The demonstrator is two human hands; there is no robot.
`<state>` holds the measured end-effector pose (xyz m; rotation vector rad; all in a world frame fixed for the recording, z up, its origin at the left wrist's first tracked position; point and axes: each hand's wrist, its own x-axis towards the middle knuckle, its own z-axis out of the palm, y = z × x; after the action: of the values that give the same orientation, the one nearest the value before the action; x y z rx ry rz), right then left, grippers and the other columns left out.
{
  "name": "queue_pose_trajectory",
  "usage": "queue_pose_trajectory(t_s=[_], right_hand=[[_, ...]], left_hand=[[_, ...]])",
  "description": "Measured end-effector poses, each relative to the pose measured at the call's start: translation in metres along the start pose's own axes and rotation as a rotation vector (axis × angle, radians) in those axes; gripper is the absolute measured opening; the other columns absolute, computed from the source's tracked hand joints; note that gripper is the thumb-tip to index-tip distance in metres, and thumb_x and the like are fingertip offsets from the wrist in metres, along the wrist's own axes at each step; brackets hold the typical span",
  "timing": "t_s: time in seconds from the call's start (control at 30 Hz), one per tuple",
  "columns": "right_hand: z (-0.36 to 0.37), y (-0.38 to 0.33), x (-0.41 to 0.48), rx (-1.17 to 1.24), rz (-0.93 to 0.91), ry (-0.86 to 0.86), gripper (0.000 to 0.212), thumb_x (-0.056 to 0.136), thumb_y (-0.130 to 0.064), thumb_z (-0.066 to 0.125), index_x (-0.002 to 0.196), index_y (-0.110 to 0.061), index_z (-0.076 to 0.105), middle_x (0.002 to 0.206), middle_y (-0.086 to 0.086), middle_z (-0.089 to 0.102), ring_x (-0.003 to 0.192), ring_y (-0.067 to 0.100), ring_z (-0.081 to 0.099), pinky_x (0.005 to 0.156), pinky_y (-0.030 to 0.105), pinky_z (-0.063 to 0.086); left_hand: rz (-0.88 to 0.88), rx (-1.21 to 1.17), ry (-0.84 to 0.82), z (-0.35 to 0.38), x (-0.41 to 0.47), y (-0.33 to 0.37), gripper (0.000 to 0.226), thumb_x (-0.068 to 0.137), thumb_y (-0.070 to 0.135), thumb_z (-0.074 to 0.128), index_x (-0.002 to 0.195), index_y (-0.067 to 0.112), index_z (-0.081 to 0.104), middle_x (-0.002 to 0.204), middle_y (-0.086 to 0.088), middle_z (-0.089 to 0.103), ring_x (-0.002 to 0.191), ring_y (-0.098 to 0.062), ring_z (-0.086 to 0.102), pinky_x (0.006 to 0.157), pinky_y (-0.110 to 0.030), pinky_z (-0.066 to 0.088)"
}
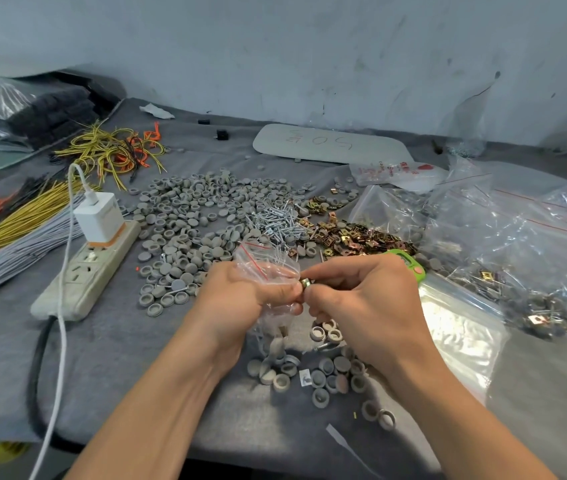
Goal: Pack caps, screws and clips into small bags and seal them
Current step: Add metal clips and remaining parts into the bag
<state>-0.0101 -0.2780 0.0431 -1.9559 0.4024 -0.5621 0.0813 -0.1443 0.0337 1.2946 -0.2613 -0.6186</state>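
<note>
My left hand grips a small clear zip bag with a red seal line, held above the grey cloth. My right hand pinches a brass-coloured metal clip right at the bag's side. A big heap of grey round caps lies behind the hands. Silver screws are piled to its right, and brass clips lie further right. More grey caps are scattered below my hands.
A white power strip with a charger and cable lies at left, beside bundles of yellow, grey and orange wires. Clear bags of packed parts pile up at right. A green object sits behind my right hand. A white board lies at the back.
</note>
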Motion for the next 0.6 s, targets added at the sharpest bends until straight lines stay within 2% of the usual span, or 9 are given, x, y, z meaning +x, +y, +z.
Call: queue_pose_trajectory(t_s=[0.1,0.23,0.27,0.3,0.37,0.4,0.5,0.6], right_hand=[[0.003,-0.002,0.002,0.039,0.022,0.029,0.029,0.077,0.002,0.075,0.078,-0.025,0.084,0.062,0.000,0.074,0.058,0.023,0.072,0.060,0.051,0.062],[0.004,-0.004,-0.003,-0.051,-0.134,0.059,0.043,0.077,0.002,0.076,0.078,-0.041,0.080,0.060,-0.016,0.072,0.052,0.004,0.066,0.050,0.028,0.058],[0.004,-0.004,-0.004,-0.046,-0.143,0.057,0.045,0.078,0.003,0.076,0.077,-0.042,0.080,0.060,-0.016,0.072,0.052,0.003,0.066,0.050,0.025,0.057],[0.003,-0.004,-0.004,-0.028,-0.124,0.055,0.046,0.078,0.004,0.076,0.077,-0.042,0.080,0.060,-0.014,0.072,0.051,0.007,0.067,0.051,0.029,0.059],[0.000,-0.002,-0.002,0.060,-0.044,0.020,0.042,0.078,0.007,0.074,0.078,-0.034,0.084,0.062,-0.001,0.074,0.056,0.026,0.069,0.056,0.046,0.062],[-0.002,-0.001,-0.001,0.132,0.005,-0.024,0.038,0.078,0.009,0.073,0.078,-0.027,0.084,0.063,0.005,0.075,0.056,0.031,0.068,0.058,0.048,0.063],[-0.008,0.001,0.004,0.371,0.157,-0.138,0.030,0.080,0.016,0.071,0.080,-0.011,0.084,0.070,0.018,0.075,0.055,0.021,0.066,0.057,0.031,0.060],[-0.011,0.006,0.008,0.506,0.280,-0.147,0.015,0.085,0.013,0.072,0.087,0.001,0.081,0.073,0.022,0.074,0.056,0.019,0.065,0.052,0.023,0.055]], left_hand=[[-0.004,-0.009,0.011,0.002,0.004,0.000,0.014,0.063,-0.007,0.076,0.076,-0.004,0.077,0.077,-0.020,0.074,0.064,-0.025,0.073,0.051,-0.025,0.055],[-0.059,-0.045,-0.055,0.001,0.009,0.002,0.013,0.060,-0.005,0.074,0.069,0.003,0.079,0.077,-0.017,0.074,0.068,-0.024,0.073,0.059,-0.027,0.059],[-0.076,-0.048,-0.064,0.000,0.010,0.002,0.013,0.060,-0.004,0.074,0.069,0.003,0.079,0.077,-0.017,0.074,0.067,-0.023,0.072,0.060,-0.027,0.060],[-0.089,-0.051,-0.071,-0.002,0.012,0.001,0.013,0.060,-0.004,0.074,0.070,0.003,0.079,0.077,-0.017,0.074,0.067,-0.023,0.072,0.060,-0.027,0.060],[-0.113,-0.073,-0.088,-0.004,0.012,0.001,0.020,0.061,-0.005,0.074,0.081,-0.004,0.076,0.080,-0.018,0.074,0.067,-0.023,0.072,0.058,-0.026,0.060],[-0.123,-0.086,-0.097,-0.005,0.012,0.001,0.024,0.063,-0.004,0.074,0.087,-0.007,0.074,0.081,-0.018,0.074,0.066,-0.023,0.072,0.058,-0.025,0.059],[-0.125,-0.132,-0.112,-0.006,0.010,-0.002,0.020,0.065,-0.003,0.075,0.085,-0.004,0.078,0.085,-0.019,0.074,0.066,-0.021,0.072,0.058,-0.022,0.059],[-0.008,-0.051,-0.154,-0.008,0.009,-0.004,0.020,0.068,0.001,0.080,0.087,0.004,0.081,0.090,-0.016,0.076,0.079,-0.022,0.073,0.070,-0.028,0.060]])
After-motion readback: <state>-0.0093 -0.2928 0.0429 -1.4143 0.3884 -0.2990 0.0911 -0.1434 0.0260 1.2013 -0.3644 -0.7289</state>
